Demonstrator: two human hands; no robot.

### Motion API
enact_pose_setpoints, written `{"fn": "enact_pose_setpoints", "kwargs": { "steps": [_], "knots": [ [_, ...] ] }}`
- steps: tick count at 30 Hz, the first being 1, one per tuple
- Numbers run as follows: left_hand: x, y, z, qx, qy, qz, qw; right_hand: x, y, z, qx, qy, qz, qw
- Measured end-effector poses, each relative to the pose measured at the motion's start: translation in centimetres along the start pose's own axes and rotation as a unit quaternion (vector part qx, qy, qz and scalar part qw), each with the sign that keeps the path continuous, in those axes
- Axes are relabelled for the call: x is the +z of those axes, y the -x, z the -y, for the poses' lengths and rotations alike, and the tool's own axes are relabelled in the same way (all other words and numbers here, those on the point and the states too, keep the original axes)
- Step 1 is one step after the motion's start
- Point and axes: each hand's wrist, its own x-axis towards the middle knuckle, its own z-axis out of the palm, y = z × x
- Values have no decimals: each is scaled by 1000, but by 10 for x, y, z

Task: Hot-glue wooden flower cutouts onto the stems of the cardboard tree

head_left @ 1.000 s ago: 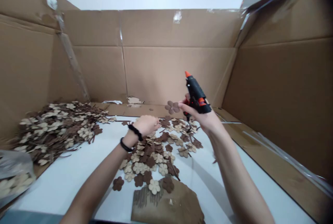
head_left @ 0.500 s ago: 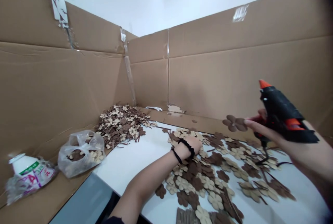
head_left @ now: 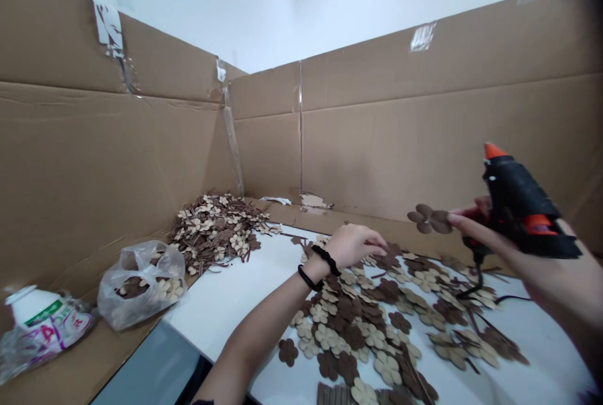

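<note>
- Cardboard walls [head_left: 400, 122] ring a white tabletop [head_left: 226, 295], w/ brown & cream flower cutouts [head_left: 351, 329] strewn & overlapping across it.
- My R hand [head_left: 518, 260] pinches one brown flower [head_left: 426, 219] by a petal, thumb & finger pressed together, up in the air, right of center; same hand carries a glue gun [head_left: 522, 201], its orange nozzle [head_left: 494, 151] angled up, above the flower.
- My L hand [head_left: 351, 247] hangs over the far cutouts, fingers bent close together; can't tell if anything sits between the tips.
- Poss. slip: a one-petal hold looks thin, so the flower might pivot or drop if I tilt my wrist, esp. w/ the gun's bulk in the same hand.
- Poss. burn: no telling if the gun's hot; if so, dipping the nozzle could bring it onto my fingers or the petals.
- Poss. snag: the cord [head_left: 479, 279] drops from the gun among the pcs; a hard pull could sweep several along.
- Poss. double pick: cutouts overlap under my L hand, so two might lift together.
- Bkgd, left: white bottle [head_left: 35, 306], knotted plastic bag [head_left: 141, 289] & a loose heap [head_left: 219, 229], all well apart from my R hand; low odds of a knock.
</note>
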Motion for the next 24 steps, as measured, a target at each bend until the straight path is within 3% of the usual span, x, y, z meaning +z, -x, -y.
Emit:
{"fn": "enact_pose_setpoints", "kwargs": {
  "steps": [2,6,9,11,16,24],
  "knots": [
    [-10,5,-14,-7,149,-58,987,0,1,6,36,-40,-1,999],
    [-22,13,-34,-14,379,-99,920,0,1,17,56,-85,-27,994],
    [-27,14,-40,-27,475,-150,867,1,-1,11,52,-101,-29,993],
    [-30,13,-41,-37,493,-182,850,1,-2,2,47,-104,-20,993],
    [-35,15,-47,-49,442,-253,859,2,1,-5,-7,-94,61,994],
    [-35,18,-58,-67,461,-186,865,5,8,12,-27,-85,151,985]
  ]
}}
